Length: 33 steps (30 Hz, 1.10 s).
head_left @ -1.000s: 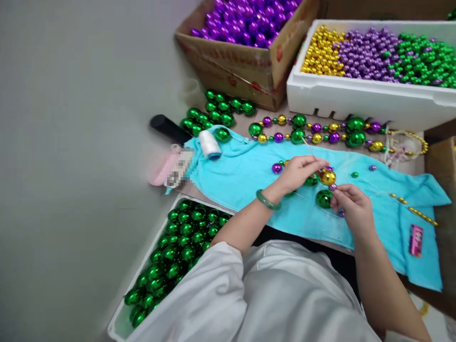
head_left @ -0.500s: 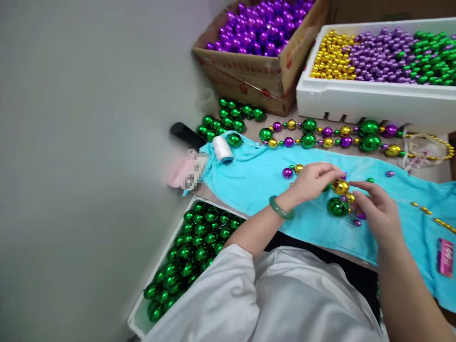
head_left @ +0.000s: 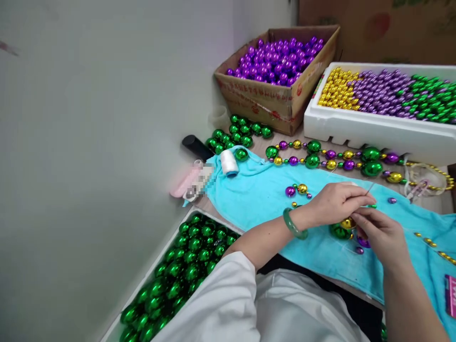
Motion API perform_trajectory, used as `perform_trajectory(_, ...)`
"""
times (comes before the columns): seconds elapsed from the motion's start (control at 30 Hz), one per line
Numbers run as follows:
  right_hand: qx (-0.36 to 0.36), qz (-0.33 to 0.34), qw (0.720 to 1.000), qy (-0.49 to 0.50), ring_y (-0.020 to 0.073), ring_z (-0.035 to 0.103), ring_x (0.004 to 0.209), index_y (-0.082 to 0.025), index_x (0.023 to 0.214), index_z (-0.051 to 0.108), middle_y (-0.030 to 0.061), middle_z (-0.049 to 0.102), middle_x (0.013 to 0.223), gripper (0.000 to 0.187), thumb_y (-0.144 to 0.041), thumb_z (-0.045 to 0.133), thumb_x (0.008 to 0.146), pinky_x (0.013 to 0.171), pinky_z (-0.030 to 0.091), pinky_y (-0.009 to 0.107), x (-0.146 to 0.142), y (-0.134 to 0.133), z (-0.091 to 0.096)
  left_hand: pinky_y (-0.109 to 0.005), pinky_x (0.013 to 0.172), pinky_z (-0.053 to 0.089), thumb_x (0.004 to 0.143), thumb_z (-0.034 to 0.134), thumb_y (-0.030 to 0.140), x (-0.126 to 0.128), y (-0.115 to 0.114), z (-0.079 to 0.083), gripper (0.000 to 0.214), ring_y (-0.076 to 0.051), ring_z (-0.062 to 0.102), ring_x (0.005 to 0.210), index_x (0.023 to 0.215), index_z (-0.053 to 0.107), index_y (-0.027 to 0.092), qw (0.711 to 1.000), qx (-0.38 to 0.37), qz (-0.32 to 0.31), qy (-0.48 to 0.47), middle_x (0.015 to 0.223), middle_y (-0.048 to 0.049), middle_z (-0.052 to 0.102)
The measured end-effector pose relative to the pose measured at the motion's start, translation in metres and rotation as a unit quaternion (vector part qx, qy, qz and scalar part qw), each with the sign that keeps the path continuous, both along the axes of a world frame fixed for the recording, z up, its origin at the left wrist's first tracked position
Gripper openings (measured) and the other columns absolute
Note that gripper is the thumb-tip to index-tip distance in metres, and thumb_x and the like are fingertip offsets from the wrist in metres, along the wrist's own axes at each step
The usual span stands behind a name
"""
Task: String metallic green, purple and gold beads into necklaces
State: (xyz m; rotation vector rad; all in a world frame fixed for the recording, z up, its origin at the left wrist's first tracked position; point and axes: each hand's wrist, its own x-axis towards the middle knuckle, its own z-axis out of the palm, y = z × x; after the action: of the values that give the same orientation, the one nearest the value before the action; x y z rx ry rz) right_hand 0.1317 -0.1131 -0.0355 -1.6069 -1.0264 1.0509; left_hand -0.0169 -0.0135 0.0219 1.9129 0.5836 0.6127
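My left hand (head_left: 337, 203), a green bangle at its wrist, is closed in a pinch; a thin needle (head_left: 369, 189) sticks up past its fingertips. Touching it, my right hand (head_left: 383, 235) is closed at the thumb and forefinger on a string of beads, beside a gold bead (head_left: 347, 223). Below the fingers a large green bead (head_left: 340, 232) and a purple bead (head_left: 364, 241) are partly covered. All this is over a turquoise towel (head_left: 249, 199). Loose purple, gold and green beads lie left of my left hand, among them a purple bead (head_left: 290, 191).
Behind the towel lies a finished-looking bead necklace (head_left: 313, 147). A thread spool (head_left: 229, 163) stands at the towel's left. Farther back are a cardboard box (head_left: 256, 102) of purple beads and a white foam box (head_left: 374, 130) of small beads. Large green beads (head_left: 192, 270) fill a bin at lower left.
Both hands have come together, my left hand moving right to meet the right one. The needle now shows above the left fingertips. The view has tilted up slightly.
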Motion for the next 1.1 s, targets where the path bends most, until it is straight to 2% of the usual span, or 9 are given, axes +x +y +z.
perform_trajectory(0.2,-0.032,0.064,0.994,0.085,0.0101,0.047,0.045,-0.017,0.086,0.069,0.0023,0.063,0.061,0.035,-0.05,0.071,0.074,0.041,0.036,0.022,0.007,0.008,-0.003,-0.023,0.072,0.049,0.09,0.054,0.03,0.013,0.014,-0.001,0.024,-0.013,0.062,0.076,0.084,0.072,0.016,0.993,-0.088,0.054,-0.061,0.081,-0.0043,0.07)
perform_trajectory(0.3,-0.047,0.039,0.995,0.074,0.0103,0.047,0.046,-0.016,0.087,0.072,0.0047,0.067,0.066,0.038,-0.05,0.073,0.071,0.041,0.036,0.023,0.011,0.012,-0.007,-0.024,0.071,0.048,0.088,0.055,0.033,0.02,0.021,-0.001,0.025,-0.013,0.062,0.075,0.081,0.073,0.017,0.992,-0.1,0.041,-0.062,0.078,-0.0045,0.069)
perform_trajectory(0.4,-0.036,-0.006,0.996,0.082,0.0106,0.047,0.045,-0.016,0.086,0.073,0.0059,0.069,0.067,0.037,-0.05,0.074,0.071,0.039,0.035,0.023,0.017,0.015,-0.011,-0.024,0.07,0.049,0.09,0.053,0.036,0.026,0.036,0.0,0.029,-0.013,0.063,0.076,0.094,0.073,0.016,0.991,-0.12,0.005,-0.057,0.085,-0.006,0.071)
perform_trajectory(0.47,-0.014,-0.031,0.995,0.096,0.0104,0.049,0.045,-0.017,0.087,0.073,0.0069,0.071,0.072,0.035,-0.048,0.074,0.071,0.04,0.036,0.023,0.021,0.015,-0.011,-0.025,0.07,0.05,0.092,0.05,0.039,0.034,0.058,0.002,0.034,-0.013,0.063,0.076,0.103,0.071,0.016,0.994,-0.099,-0.003,-0.049,0.09,-0.0075,0.072)
perform_trajectory(0.53,0.011,-0.052,0.993,0.106,0.0097,0.049,0.045,-0.017,0.086,0.073,0.0066,0.071,0.072,0.032,-0.045,0.075,0.071,0.041,0.038,0.023,0.024,0.014,-0.008,-0.027,0.077,0.049,0.092,0.05,0.037,0.05,0.089,0.004,0.032,-0.015,0.063,0.082,0.102,0.072,0.016,0.999,-0.011,0.033,-0.036,0.093,-0.0087,0.072)
perform_trajectory(0.63,0.034,-0.077,0.988,0.131,0.0082,0.046,0.041,-0.018,0.091,0.072,0.006,0.072,0.073,0.032,-0.042,0.076,0.071,0.039,0.038,0.022,0.024,0.01,-0.001,-0.033,0.092,0.042,0.087,0.055,0.024,0.091,0.144,0.007,0.021,-0.02,0.061,0.096,0.094,0.073,0.015,0.984,0.154,0.093,0.005,0.099,-0.0116,0.071)
perform_trajectory(0.8,0.06,-0.107,0.981,0.151,0.0086,0.047,0.039,-0.018,0.091,0.071,0.0073,0.072,0.074,0.027,-0.039,0.075,0.074,0.035,0.038,0.022,0.027,-0.006,0.016,-0.038,0.092,0.039,0.084,0.053,0.014,0.185,0.21,0.008,0.02,-0.024,0.058,0.095,0.09,0.072,0.011,0.968,0.232,0.045,0.089,0.1,-0.0156,0.067)
perform_trajectory(0.97,0.081,-0.113,0.983,0.121,0.011,0.052,0.044,-0.02,0.086,0.073,0.0071,0.072,0.076,0.018,-0.036,0.072,0.078,0.038,0.044,0.023,0.036,-0.02,0.032,-0.039,0.093,0.039,0.08,0.054,0.011,0.265,0.233,0.003,0.021,-0.024,0.058,0.094,0.093,0.071,0.011,0.964,0.225,0.008,0.143,0.098,-0.015,0.067)
perform_trajectory(1.1,0.086,-0.098,0.986,0.103,0.0135,0.058,0.05,-0.021,0.084,0.073,0.0063,0.071,0.072,0.015,-0.035,0.071,0.079,0.043,0.048,0.023,0.043,-0.021,0.031,-0.041,0.089,0.041,0.069,0.058,-0.001,0.303,0.232,-0.006,0.02,-0.024,0.059,0.089,0.079,0.071,0.011,0.964,0.205,-0.022,0.169,0.089,-0.0138,0.067)
